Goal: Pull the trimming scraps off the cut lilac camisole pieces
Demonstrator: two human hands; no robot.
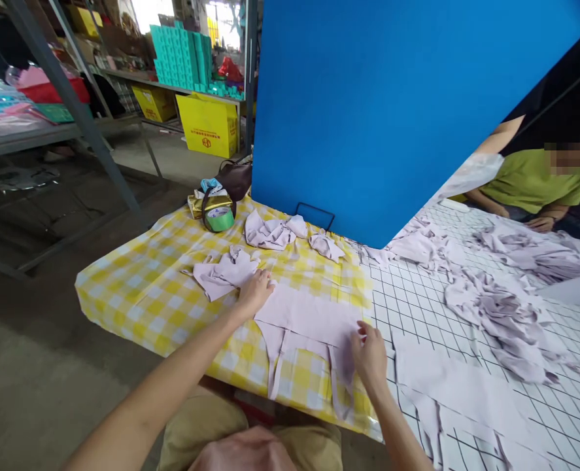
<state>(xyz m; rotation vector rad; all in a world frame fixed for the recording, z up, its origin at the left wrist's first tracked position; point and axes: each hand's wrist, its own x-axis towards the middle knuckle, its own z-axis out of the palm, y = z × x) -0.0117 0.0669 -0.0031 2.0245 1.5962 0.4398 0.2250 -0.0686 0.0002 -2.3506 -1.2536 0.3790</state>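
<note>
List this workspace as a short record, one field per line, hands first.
Left hand: at the garment's upper left corner
Right hand: at the garment's right edge
Garment: pale lilac, spread out, straps toward the person
Tablecloth: yellow and white checks
Tape roll: green, near the table's far edge
Panel: large, blue, beyond the garment
Co-worker: green top, far right

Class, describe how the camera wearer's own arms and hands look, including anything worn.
The left hand and right hand are gloveless. The forearms are bare, with no sleeve, watch, bracelet or marking visible; the fingers are too small in view to rule out rings. The wearer's pink top and khaki trousers show below.
</note>
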